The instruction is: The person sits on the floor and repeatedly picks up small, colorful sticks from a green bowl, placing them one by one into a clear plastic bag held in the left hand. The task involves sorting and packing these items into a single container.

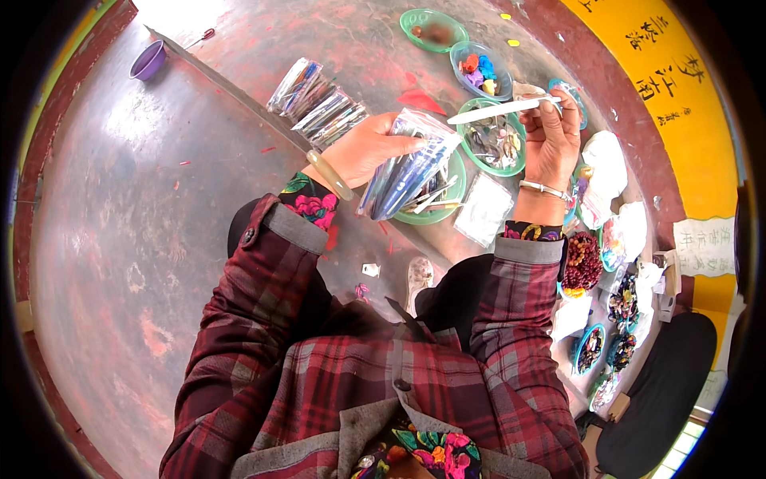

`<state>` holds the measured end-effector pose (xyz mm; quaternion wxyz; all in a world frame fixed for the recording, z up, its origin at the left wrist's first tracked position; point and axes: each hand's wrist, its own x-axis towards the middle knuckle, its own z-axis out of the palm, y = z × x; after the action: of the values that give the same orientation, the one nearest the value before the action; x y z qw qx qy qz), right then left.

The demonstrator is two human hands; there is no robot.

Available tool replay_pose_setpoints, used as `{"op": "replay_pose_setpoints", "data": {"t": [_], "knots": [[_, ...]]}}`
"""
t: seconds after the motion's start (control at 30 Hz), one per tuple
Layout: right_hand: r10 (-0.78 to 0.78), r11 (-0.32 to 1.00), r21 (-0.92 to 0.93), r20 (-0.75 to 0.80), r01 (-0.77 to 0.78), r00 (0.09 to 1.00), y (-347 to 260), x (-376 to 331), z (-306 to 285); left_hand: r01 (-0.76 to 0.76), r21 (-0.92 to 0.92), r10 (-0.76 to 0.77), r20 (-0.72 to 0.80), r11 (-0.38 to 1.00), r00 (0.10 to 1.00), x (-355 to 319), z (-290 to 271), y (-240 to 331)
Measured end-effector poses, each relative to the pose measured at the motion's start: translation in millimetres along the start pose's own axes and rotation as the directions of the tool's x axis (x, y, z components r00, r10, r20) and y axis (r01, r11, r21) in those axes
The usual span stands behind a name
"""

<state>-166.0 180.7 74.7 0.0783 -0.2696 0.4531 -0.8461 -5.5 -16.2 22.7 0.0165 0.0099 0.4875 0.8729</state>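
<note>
My left hand (369,152) grips a clear plastic bag (411,172) packed with long, thin, mostly blue items, perhaps pens. The bag hangs partly over a green basket (456,188) with slim white sticks in it. My right hand (552,128) is raised to the right, its fingers pinching a long, narrow white piece (496,110) that tapers at its left end. That end points toward the mouth of the bag but stays apart from it. Under the white piece stands a green basket (524,156) of small mixed pieces.
Bundles of bagged slim items (329,112) lie beyond my left hand, beside a dark floor strip (231,86). Farther off are a blue basket (455,60) of coloured pieces, a green basket (408,24) and a purple basin (148,61). Several more baskets and white bags (604,172) line the right.
</note>
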Motion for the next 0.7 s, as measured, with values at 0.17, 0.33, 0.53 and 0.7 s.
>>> {"op": "replay_pose_setpoints", "data": {"t": [0.17, 0.33, 0.53, 0.7], "knots": [[0.036, 0.999, -0.007, -0.016, -0.036, 0.999, 12.0, -2.7, 7.7, 0.031, 0.005, -0.031, 0.035, 1.0, 0.999, -1.8, 6.9, -0.2], [0.115, 0.993, -0.037, 0.024, -0.114, 0.993, 16.6, -3.8, 9.7, -0.069, 0.125, 0.066, 0.028, 0.99, 0.997, -2.6, 4.4, -7.7], [0.208, 0.978, -0.042, 0.068, -0.205, 0.976, 23.6, -4.6, 10.0, -0.086, 0.174, 0.085, 0.017, 0.981, 0.996, -1.7, 3.3, -13.7], [0.263, 0.965, 0.003, 0.05, -0.264, 0.963, 28.3, -2.4, 5.7, -0.076, 0.194, 0.07, 0.04, 0.978, 0.997, -1.1, 1.0, -15.2]]}}
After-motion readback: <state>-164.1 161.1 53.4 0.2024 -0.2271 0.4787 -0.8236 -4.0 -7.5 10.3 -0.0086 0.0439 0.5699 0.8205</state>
